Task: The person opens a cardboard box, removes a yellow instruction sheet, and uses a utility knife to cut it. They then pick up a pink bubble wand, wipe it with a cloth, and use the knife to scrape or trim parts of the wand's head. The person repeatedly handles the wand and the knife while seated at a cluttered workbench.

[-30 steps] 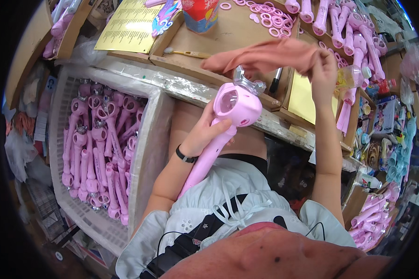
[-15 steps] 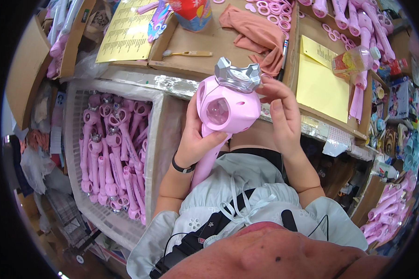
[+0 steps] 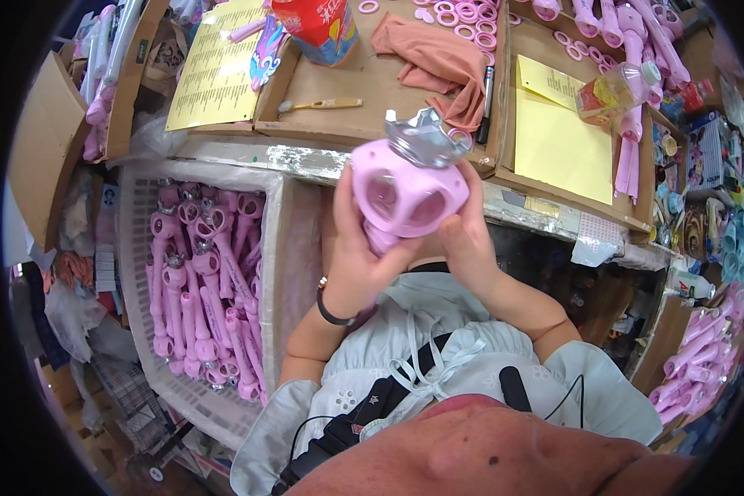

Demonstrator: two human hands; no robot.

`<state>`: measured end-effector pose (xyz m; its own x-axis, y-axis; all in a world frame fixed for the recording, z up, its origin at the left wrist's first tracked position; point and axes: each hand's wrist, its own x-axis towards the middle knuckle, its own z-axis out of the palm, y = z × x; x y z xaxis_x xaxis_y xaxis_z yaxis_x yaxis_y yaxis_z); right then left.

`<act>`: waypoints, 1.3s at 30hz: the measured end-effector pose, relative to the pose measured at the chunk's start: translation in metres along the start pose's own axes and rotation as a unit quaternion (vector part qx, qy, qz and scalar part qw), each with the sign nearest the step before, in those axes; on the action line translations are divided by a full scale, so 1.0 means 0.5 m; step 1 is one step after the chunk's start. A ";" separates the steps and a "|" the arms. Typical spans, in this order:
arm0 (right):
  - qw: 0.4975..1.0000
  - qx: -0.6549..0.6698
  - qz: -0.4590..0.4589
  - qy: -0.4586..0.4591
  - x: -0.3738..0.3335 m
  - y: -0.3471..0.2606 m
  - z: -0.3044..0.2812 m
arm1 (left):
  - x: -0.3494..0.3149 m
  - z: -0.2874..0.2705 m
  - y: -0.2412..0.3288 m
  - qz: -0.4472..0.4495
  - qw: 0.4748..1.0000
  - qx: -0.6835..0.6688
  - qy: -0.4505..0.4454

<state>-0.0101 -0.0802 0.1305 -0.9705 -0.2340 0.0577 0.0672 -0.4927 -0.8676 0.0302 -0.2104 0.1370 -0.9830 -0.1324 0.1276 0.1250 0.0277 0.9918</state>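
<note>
Tight fwd: my bench edge (image 3: 289, 157) sits just behind pink wand head (image 3: 405, 186). Cloth (image 3: 446, 62) & pen (image 3: 486, 103) block beyond. Crate of wands (image 3: 207, 281) fills my left; lap free.

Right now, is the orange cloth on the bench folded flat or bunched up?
Bunched up. The orange cloth lies crumpled in loose folds on the cardboard tray, one end trailing toward the black marker.

Pink plastic wand-shaped toy (image 3: 405, 194), rounded windowed head with silver crown-like cap up, raised above the lap.
</note>
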 end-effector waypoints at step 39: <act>0.966 -0.182 -0.181 -0.030 0.034 0.029 -0.007 | 0.039 -0.067 -0.080 -0.159 0.869 -0.438 -0.164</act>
<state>-0.0263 -0.0884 0.1170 -0.8991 -0.1545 0.4095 -0.3711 -0.2271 -0.9004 0.0107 -0.2471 0.1000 -0.9542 0.2983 -0.0215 -0.2462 -0.7430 0.6224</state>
